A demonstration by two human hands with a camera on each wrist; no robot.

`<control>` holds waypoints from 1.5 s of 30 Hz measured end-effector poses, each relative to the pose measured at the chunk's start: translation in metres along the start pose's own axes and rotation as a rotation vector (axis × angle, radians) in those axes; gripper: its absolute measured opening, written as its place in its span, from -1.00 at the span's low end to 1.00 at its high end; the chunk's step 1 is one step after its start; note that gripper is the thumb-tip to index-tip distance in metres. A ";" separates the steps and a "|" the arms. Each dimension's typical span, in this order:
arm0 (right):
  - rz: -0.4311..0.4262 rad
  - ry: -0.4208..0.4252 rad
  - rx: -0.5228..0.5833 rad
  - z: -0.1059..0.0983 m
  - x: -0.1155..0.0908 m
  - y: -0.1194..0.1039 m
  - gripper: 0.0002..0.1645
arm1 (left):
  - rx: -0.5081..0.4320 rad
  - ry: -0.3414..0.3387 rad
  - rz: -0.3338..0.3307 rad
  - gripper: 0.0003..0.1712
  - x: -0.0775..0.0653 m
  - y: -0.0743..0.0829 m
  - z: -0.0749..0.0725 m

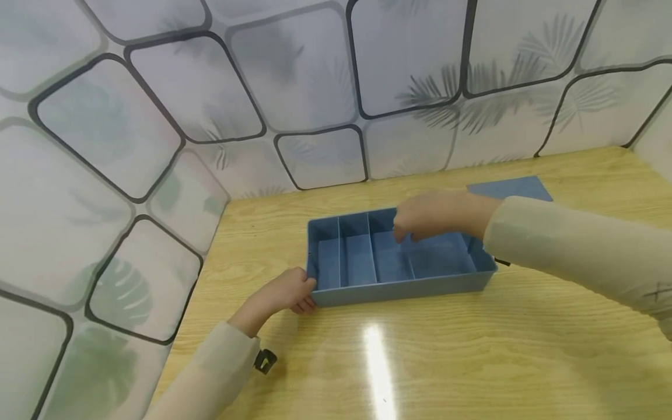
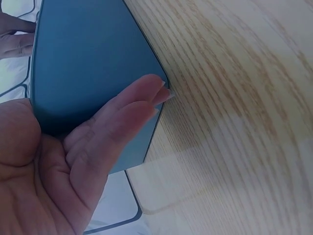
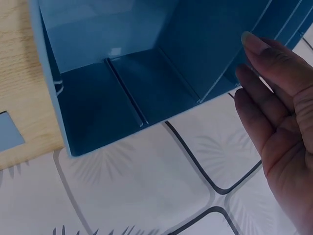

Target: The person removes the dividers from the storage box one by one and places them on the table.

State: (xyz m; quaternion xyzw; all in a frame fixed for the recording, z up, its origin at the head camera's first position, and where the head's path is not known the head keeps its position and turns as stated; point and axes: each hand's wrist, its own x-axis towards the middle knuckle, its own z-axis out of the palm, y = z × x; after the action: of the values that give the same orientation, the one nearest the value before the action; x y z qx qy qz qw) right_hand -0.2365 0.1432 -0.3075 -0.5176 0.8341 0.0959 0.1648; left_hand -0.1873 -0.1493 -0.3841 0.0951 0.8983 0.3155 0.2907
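Note:
A long blue divider box [image 1: 399, 290] sits on the wooden table, with upright partitions [image 1: 372, 251] splitting its left half into narrow compartments. My left hand [image 1: 286, 290] holds its front left corner, thumb at the rim and fingers along the outer wall. In the left wrist view, those fingers [image 2: 115, 127] lie nearly straight against the blue side. Over the back of the box hangs my right hand [image 1: 427, 216], fingers pointing down. The right wrist view shows its thumb and loosely bent fingers [image 3: 257, 93] apart, near a partition and the rim, with nothing between them.
A flat blue panel [image 1: 517, 186] lies on the table [image 1: 430, 350] behind the box, partly hidden by the right sleeve. A patterned wall [image 1: 315, 70] rises along the table's back and left edges. A small dark piece [image 1: 502, 262] shows beside the box's right end.

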 end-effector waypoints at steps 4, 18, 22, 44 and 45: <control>-0.008 -0.031 -0.046 0.004 0.006 -0.003 -0.70 | -0.009 0.004 0.003 -0.61 -0.002 0.000 0.000; 0.038 -0.089 -0.101 0.018 0.018 -0.008 -0.73 | -0.004 0.005 0.001 -0.60 -0.003 0.001 0.001; 0.043 -0.110 -0.108 0.021 0.019 -0.009 -0.73 | 0.001 0.005 0.001 -0.59 -0.003 0.001 0.001; 0.092 -0.124 -0.038 0.021 0.019 -0.009 -0.75 | 0.014 0.003 -0.007 -0.56 0.001 -0.001 0.001; 0.094 -0.125 -0.035 0.021 0.019 -0.009 -0.75 | 0.012 0.004 -0.009 -0.56 0.001 -0.001 0.001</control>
State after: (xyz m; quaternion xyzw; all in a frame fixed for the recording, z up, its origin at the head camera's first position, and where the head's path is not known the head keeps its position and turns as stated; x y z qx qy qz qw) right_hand -0.2322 0.1308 -0.3340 -0.4735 0.8439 0.1503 0.2026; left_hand -0.1873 -0.1496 -0.3857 0.0922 0.9012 0.3090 0.2896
